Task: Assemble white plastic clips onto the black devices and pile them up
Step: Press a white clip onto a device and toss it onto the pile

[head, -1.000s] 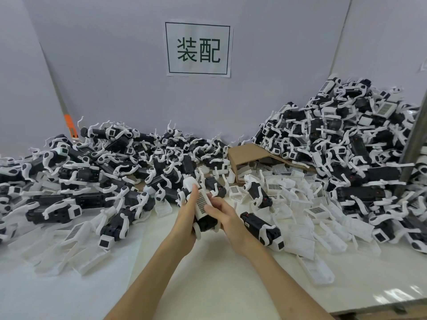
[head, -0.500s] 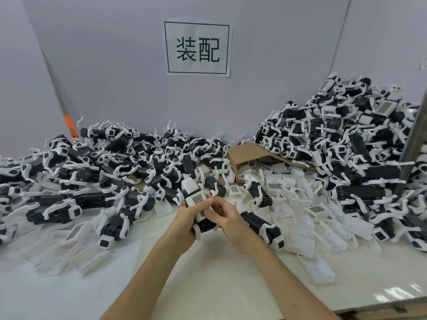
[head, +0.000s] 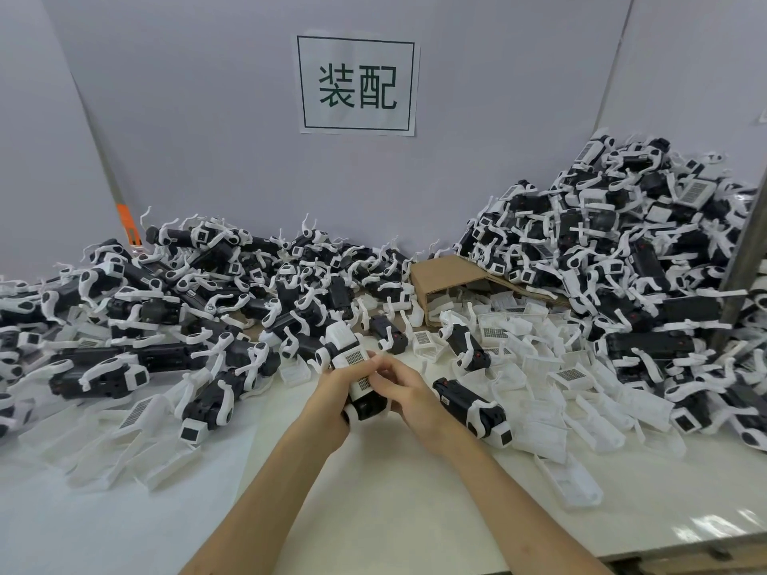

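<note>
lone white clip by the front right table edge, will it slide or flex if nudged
Likely slides easily: the white clip lies flat on the glossy table. It looks thin-walled and hollow, so probably light and slightly flexible. Unlikely to roll.

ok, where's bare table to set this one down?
Bare white tabletop between the forearms, and near-left in front of the left pile of clipped black devices. Crowded: loose white plastic clips mid-right, tall right pile, brown cardboard box behind.

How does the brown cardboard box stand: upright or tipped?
Tipped: the brown cardboard box lies on its side, open mouth toward loose white plastic clips.
</note>
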A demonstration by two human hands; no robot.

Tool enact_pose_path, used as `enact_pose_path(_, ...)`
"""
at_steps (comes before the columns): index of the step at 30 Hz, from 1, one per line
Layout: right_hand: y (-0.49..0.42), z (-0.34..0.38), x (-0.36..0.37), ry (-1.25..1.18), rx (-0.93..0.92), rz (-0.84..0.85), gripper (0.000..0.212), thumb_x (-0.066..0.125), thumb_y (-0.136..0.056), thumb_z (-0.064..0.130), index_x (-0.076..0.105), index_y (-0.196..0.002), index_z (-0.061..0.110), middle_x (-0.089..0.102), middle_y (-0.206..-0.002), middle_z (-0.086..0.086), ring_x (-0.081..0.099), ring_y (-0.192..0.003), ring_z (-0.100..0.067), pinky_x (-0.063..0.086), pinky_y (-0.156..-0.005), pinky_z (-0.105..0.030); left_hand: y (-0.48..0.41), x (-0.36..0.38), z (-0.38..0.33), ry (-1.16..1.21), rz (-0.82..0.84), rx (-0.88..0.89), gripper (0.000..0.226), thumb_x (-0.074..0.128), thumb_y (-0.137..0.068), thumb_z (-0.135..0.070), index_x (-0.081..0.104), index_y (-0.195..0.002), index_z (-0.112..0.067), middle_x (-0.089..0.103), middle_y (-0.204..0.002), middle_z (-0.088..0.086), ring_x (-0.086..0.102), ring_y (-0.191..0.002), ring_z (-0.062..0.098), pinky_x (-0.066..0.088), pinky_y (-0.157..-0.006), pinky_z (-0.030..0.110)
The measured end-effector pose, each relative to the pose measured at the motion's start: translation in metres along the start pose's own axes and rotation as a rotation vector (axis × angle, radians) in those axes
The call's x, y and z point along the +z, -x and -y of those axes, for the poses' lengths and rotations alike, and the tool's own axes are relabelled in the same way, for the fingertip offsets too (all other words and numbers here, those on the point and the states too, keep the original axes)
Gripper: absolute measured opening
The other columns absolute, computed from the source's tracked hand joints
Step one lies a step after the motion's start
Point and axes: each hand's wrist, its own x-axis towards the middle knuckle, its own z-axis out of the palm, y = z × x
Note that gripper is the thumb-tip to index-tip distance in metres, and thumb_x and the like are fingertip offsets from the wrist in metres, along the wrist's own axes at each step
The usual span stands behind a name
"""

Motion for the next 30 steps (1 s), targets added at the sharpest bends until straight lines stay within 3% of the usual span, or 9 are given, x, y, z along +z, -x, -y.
enact_pose_path(5, 0.000, -0.001, 0.004, 0.051, -0.070, -0.054, 0.024, 0.057, -0.101, 0.012, 0.060, -0.120, 0.026, 0.068, -0.107, -0.001, 0.063, -0.103, -0.014, 0.050, -0.099, -0.041, 0.001, 0.001, -0.001, -0.001, 0.045, 0.004, 0.033, 0.076, -0.077, -0.010, 0.066, -0.108, -0.007, 0.074, -0.092, 0.014, 0.074, -0.084, 0.028, 0.060, -0.066, 0.041)
enact_pose_path(7, 0.000, 0.000, 0.003, 0.078, -0.095, -0.078, 0.021, 0.059, -0.100, 0.014, 0.062, -0.121, 0.020, 0.069, -0.105, -0.005, 0.063, -0.099, -0.016, 0.050, -0.095, -0.046, 0.003, 0.003, -0.001, -0.023, 0.093, 0.029, 0.039, 0.078, -0.074, -0.018, 0.066, -0.109, -0.006, 0.074, -0.095, 0.014, 0.074, -0.087, 0.027, 0.059, -0.073, 0.043)
enact_pose_path(10, 0.000, 0.002, 0.001, 0.089, -0.094, -0.103, 0.021, 0.060, -0.100, 0.017, 0.062, -0.118, 0.006, 0.069, -0.109, -0.017, 0.062, -0.097, -0.021, 0.047, -0.085, -0.040, 0.003, 0.005, 0.001, -0.017, 0.063, 0.072, 0.055, 0.080, -0.075, -0.024, 0.059, -0.120, -0.002, 0.071, -0.105, 0.024, 0.073, -0.093, 0.033, 0.058, -0.071, 0.045)
enact_pose_path(13, 0.000, 0.001, 0.001, 0.057, -0.069, -0.078, 0.024, 0.061, -0.099, 0.017, 0.061, -0.121, 0.008, 0.067, -0.117, -0.020, 0.064, -0.101, -0.022, 0.046, -0.087, -0.038, 0.003, 0.007, 0.002, -0.006, 0.008, 0.089, 0.062, 0.082, -0.074, -0.036, 0.058, -0.123, -0.007, 0.074, -0.105, 0.021, 0.074, -0.093, 0.033, 0.060, -0.066, 0.042)
enact_pose_path(16, 0.000, 0.001, 0.001, 0.054, -0.101, -0.065, 0.034, 0.068, -0.095, 0.015, 0.058, -0.127, 0.016, 0.069, -0.119, -0.013, 0.067, -0.110, -0.022, 0.054, -0.090, -0.028, 0.003, 0.007, 0.002, -0.047, 0.045, 0.074, 0.065, 0.079, -0.077, -0.051, 0.062, -0.124, -0.008, 0.076, -0.106, 0.016, 0.075, -0.098, 0.029, 0.061, -0.070, 0.037)
enact_pose_path(20, -0.001, -0.002, 0.001, 0.055, -0.157, -0.105, 0.030, 0.071, -0.092, 0.012, 0.062, -0.120, 0.019, 0.072, -0.106, 0.000, 0.071, -0.096, -0.006, 0.054, -0.077, -0.019, 0.006, 0.009, 0.001, -0.088, 0.061, 0.100, 0.071, 0.079, -0.077, -0.053, 0.061, -0.128, -0.008, 0.074, -0.112, 0.018, 0.073, -0.103, 0.030, 0.060, -0.072, 0.034)
enact_pose_path(23, -0.001, -0.003, 0.000, 0.080, -0.192, -0.125, 0.029, 0.072, -0.092, 0.012, 0.063, -0.118, 0.019, 0.074, -0.100, 0.006, 0.071, -0.095, -0.006, 0.054, -0.076, -0.018, 0.007, 0.009, -0.001, -0.120, 0.085, 0.111, 0.066, 0.074, -0.079, -0.052, 0.065, -0.121, -0.003, 0.074, -0.108, 0.017, 0.074, -0.097, 0.028, 0.059, -0.071, 0.033)
enact_pose_path(27, -0.001, -0.002, 0.003, 0.066, -0.195, -0.127, 0.028, 0.074, -0.086, 0.028, 0.065, -0.112, 0.024, 0.074, -0.101, 0.004, 0.072, -0.097, -0.013, 0.054, -0.075, -0.022, 0.010, 0.013, 0.000, -0.109, 0.076, 0.091, 0.073, 0.071, -0.077, -0.056, 0.063, -0.123, 0.001, 0.073, -0.103, 0.017, 0.074, -0.091, 0.026, 0.059, -0.070, 0.031)
enact_pose_path(30, -0.002, -0.003, 0.004, 0.051, -0.162, -0.120, 0.030, 0.069, -0.083, 0.037, 0.065, -0.109, 0.024, 0.074, -0.096, 0.005, 0.072, -0.088, -0.011, 0.051, -0.067, -0.018, 0.012, 0.017, 0.001, -0.069, 0.063, 0.090, 0.078, 0.069, -0.079, -0.055, 0.056, -0.129, 0.004, 0.072, -0.101, 0.018, 0.074, -0.090, 0.026, 0.059, -0.068, 0.032)
